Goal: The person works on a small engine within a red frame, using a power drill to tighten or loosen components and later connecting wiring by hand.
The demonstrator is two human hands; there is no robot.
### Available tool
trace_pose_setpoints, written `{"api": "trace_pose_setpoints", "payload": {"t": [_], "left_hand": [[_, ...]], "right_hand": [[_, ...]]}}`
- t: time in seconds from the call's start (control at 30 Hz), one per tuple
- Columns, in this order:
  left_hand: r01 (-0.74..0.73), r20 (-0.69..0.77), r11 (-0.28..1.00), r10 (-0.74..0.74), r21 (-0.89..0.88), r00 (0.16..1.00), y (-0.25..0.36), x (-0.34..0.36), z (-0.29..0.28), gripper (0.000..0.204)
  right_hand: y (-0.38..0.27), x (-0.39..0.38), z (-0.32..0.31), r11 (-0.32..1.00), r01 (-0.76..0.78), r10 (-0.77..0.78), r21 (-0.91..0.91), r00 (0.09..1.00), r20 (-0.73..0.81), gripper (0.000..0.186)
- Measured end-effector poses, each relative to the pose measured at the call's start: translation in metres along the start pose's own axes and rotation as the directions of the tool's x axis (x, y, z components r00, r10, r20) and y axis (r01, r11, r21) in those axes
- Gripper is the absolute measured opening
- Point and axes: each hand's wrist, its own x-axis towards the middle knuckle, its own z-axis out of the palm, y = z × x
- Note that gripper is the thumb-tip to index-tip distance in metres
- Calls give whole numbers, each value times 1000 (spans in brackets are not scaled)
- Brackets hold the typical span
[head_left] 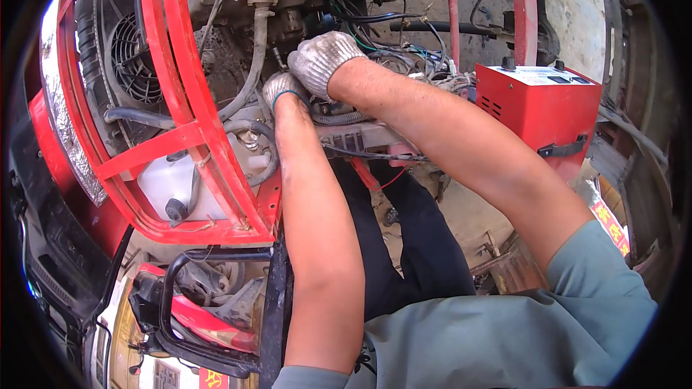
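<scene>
Both my hands wear dirty white knit gloves and reach into the engine bay of a vehicle with a red frame. My right hand (321, 60) is curled closed beside the engine (288, 23), above and right of the other; what it grips, if anything, is hidden. Close against its lower left is my left hand (282, 89), its fingers out of sight among the parts. A thin metal rod (279, 57) shows just above the left glove. A grey hose (254, 57) runs down past the left hand, and loose wiring (425, 61) lies right of the right hand.
Red frame bars (176, 50) stand at the left, before a radiator fan (135, 57). A white plastic tank (180, 189) sits inside the frame. At the right is a red box (537, 101) with knobs and a black handle. A black tubular bar (169, 295) is low at left.
</scene>
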Motion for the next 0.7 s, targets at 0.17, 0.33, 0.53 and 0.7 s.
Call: {"api": "trace_pose_setpoints", "payload": {"t": [0.17,0.33,0.53,0.7], "left_hand": [[-81,27,947,94,-310,995,1,44,-49,35],[-204,-42,979,203,-25,978,-19,59,-16,36],[-211,-17,546,383,810,924,-19,60,-18,36],[2,20,-56,389,998,921,-16,76,-25,36]], "right_hand": [[-32,15,-9,996,-17,18,83,1000,-13,26],[-29,17,-7,994,-53,53,99,999,7,28],[-45,21,-25,998,-41,35,50,993,115,29],[-40,26,-28,994,-103,92,25,958,271,31]]}}
